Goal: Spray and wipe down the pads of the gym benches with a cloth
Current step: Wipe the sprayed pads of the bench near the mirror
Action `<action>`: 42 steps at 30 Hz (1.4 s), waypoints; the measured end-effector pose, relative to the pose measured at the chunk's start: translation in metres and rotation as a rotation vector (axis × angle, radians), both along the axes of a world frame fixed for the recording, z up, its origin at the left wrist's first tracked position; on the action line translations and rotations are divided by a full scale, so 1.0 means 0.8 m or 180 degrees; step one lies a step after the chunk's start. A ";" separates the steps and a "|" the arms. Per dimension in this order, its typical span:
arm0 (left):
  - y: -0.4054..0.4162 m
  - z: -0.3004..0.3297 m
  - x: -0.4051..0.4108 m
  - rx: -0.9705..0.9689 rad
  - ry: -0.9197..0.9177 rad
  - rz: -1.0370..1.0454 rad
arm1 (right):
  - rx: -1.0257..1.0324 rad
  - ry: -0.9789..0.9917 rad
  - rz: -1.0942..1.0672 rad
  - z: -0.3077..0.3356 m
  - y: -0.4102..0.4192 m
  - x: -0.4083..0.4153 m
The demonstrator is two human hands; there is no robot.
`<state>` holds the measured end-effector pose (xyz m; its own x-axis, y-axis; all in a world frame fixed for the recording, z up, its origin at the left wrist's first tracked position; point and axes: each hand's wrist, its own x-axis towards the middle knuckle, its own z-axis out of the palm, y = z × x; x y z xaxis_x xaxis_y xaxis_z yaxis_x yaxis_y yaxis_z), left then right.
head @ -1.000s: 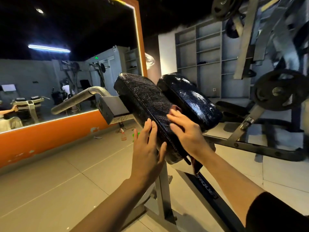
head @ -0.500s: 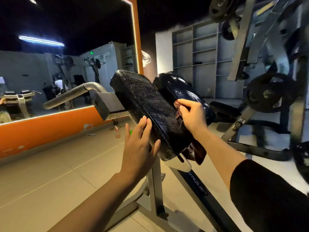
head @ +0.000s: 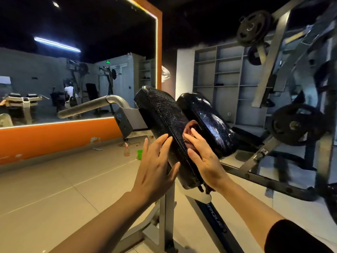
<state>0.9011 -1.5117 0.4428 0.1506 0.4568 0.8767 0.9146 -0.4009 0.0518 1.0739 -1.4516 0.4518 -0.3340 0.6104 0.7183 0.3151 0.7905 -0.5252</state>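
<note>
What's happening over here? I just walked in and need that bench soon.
A person is wiping the bench's twin black pads. The right hand presses a reddish cloth into the gap between the left pad and the right pad, which looks shiny. The left hand rests flat against the left pad's outer side, steadying it.

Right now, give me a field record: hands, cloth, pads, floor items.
left hand: open, fingers straight against the left pad's outer side
right hand: flat, pressing the cloth in the gap between the pads
right pad: glossy, looks wet
cloth: reddish brown, mostly hidden
floor: bottle and green cup near the mirror wall
</note>
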 end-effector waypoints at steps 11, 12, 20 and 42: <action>0.010 -0.011 0.006 -0.0018 0.0236 0.0209 | -0.0327 0.0199 -0.0373 0.040 0.008 -0.021; 0.011 -0.011 0.005 -0.0032 0.0250 0.0225 | -0.0161 0.0094 -0.0214 0.046 0.003 -0.031; 0.011 -0.007 -0.017 0.0118 0.0678 0.0219 | -0.0421 0.0284 -0.0348 0.019 0.029 0.009; 0.068 0.149 -0.113 0.0041 0.0842 0.0737 | 0.0496 -0.0152 -0.0210 0.140 0.078 -0.093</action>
